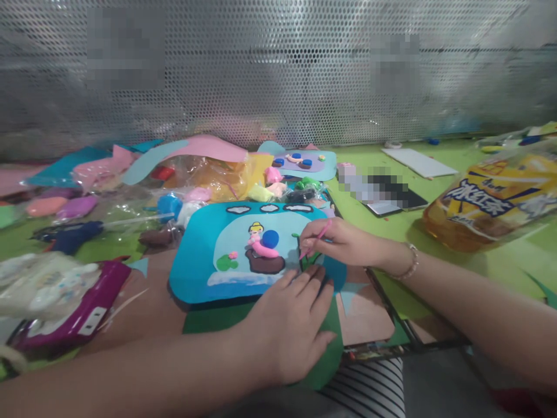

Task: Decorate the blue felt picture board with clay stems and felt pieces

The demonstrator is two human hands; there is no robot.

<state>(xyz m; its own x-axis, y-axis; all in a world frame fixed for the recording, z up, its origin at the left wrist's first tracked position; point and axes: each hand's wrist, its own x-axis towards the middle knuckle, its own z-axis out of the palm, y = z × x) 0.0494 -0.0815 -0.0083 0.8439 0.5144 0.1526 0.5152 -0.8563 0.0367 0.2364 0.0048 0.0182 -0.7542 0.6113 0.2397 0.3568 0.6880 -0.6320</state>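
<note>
My left hand (293, 316) lies on the lower right part of a blue card picture (191, 255), its fingers stretched out and slightly apart. A thin pink modelling tool (322, 230) is pinched in my right hand (335, 242), tip down beside a dark green clay leaf shape (310, 260) at the card's right side. Left of that, a clay snail (265, 249) with a pink body and blue shell sits on a brown clay shape (263, 264). Further left are a green clay lily pad (227, 263) and a pink flower. White clouds (270, 208) outlined in dark line the top.
Clay lumps (169, 206) and plastic bags crowd the left and back. A blue glue gun (78, 232) and a purple-white packet (82, 307) lie left. At right stand a phone (385, 196) and a bottle of amber drink (483, 203). A perforated metal panel (278, 69) closes off the back.
</note>
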